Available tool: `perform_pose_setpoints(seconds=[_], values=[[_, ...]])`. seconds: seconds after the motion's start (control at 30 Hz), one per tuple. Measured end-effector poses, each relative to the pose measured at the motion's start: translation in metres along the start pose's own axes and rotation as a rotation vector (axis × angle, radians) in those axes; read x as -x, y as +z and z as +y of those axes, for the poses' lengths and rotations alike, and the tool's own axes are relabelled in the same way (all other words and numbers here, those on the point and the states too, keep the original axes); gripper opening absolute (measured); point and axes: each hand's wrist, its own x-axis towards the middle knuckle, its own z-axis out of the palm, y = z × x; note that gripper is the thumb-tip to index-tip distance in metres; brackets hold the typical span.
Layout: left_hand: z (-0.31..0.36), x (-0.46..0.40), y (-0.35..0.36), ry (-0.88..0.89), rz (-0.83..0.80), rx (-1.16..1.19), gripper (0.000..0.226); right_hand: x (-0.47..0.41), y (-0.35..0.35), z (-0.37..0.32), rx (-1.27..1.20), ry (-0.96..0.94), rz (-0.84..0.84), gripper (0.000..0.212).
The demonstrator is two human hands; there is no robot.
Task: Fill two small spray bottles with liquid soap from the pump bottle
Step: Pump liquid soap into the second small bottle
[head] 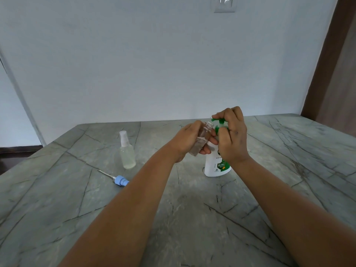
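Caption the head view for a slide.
Left hand tilts an uncapped spray bottle under the pump bottle nozzle; right hand on the pump.

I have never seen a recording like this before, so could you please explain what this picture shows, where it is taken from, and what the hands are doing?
There is no machine here. The single picture comes from a wide-angle camera worn on a person's head, looking forward and down, so both bare arms reach in from below. The left hand holds a small clear bottle, cap off, tilted with its open neck near the green nozzle. The right hand curls over the pump bottle's green pump head; the white bottle stands on the grey marble-patterned table. Farther left stands a second spray bottle, white sprayer on, holding pale liquid. In front of it lies a loose blue sprayer cap with its tube.
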Motion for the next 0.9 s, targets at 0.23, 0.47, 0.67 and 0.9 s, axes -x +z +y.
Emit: perform_pose_setpoints(seconds=[0.23,0.47,0.67,0.9], values=[[0.0001,-0.0009,0.0012,0.001,-0.005,-0.007,0.047,-0.0009,0.0008,-0.0005,-0.018,0.04,0.029,0.025],[-0.0007,-0.0015,0.0003,-0.001,-0.007,0.003,0.048,0.001,0.0012,0.0022,0.008,0.0,0.017,0.03],[-0.0002,-0.0016,-0.0004,0.005,-0.005,0.004,0.048,-0.0017,0.0019,0.0017,0.001,0.007,0.009,0.033],[0.0007,0.0,0.0013,-0.007,0.009,0.009,0.045,-0.0004,0.0034,0.0032,0.04,-0.038,0.028,0.026]])
